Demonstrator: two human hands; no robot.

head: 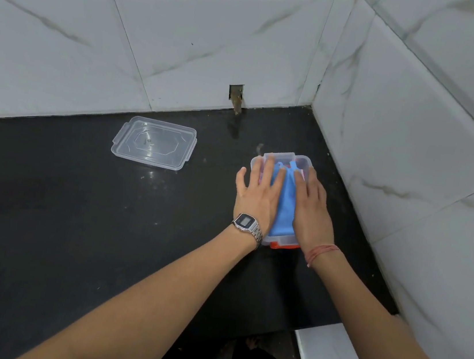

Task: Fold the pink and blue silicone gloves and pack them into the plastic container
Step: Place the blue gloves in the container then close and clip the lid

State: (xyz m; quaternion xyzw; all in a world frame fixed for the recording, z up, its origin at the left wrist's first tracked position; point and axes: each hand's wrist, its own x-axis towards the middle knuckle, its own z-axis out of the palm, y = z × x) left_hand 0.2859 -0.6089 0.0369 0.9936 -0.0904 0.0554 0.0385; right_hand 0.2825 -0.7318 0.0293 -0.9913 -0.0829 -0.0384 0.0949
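Observation:
A clear plastic container with orange latches stands on the black counter at right of centre. A folded blue silicone glove lies on top inside it. Slivers of the pink glove show beneath the blue one at the far end. My left hand, with a metal watch on the wrist, lies flat with spread fingers on the glove's left side. My right hand presses flat on its right side. Both palms face down; neither hand grips anything.
The container's clear lid lies flat on the black counter to the left, near the tiled back wall. A tiled side wall rises close on the right. A small hole with a stub sits at the back wall's base.

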